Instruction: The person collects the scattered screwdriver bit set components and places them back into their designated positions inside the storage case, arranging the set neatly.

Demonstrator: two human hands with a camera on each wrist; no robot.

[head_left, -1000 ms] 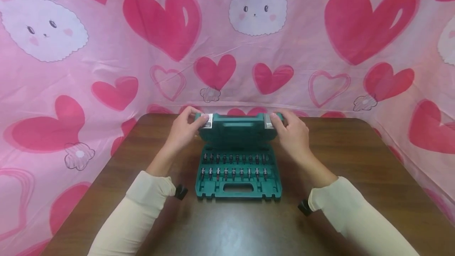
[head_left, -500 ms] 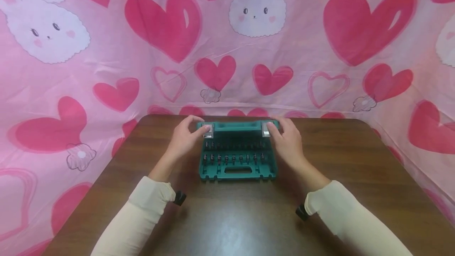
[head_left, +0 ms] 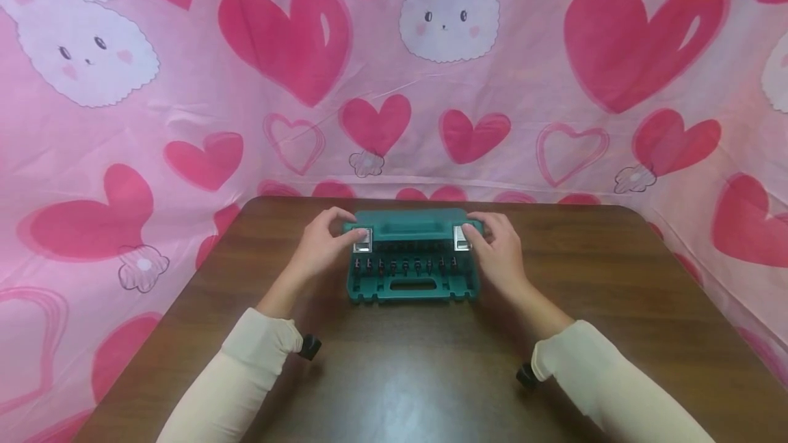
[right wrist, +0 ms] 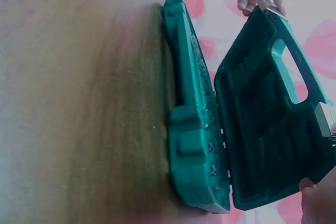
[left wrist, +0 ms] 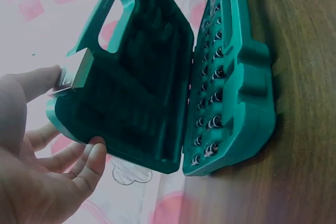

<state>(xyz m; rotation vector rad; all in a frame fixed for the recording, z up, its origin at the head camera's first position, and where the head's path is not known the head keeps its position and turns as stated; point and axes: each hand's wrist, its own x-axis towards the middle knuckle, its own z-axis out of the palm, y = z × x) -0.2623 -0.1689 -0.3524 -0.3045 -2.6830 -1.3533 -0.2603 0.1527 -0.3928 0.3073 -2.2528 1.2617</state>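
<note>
A green plastic tool case (head_left: 414, 298) stands on the table, its hinged lid (head_left: 412, 219) partly raised and leaning over the base. Rows of several small metal bits (head_left: 405, 265) sit in the base; the lid hides the back row in the head view. My left hand (head_left: 320, 243) grips the lid's left corner, thumb on a silver latch (head_left: 363, 241) and fingertips at the side edge in the left wrist view. On the opposite corner, my right hand (head_left: 501, 251) holds the lid the same way, thumb by the other latch (head_left: 461, 241). The lid's inside (left wrist: 136, 87) shows moulded recesses.
The brown wooden table (head_left: 394, 374) extends around the case. Behind it and along both sides hangs a pink cloth (head_left: 425, 81) printed with hearts and rabbits. A black band piece (head_left: 310, 346) shows at the left cuff, another (head_left: 526, 375) at the right.
The lid has swung down toward the base, both hands lowering with it, and now covers more of the bits. The case's base has slid a little away from me.
</note>
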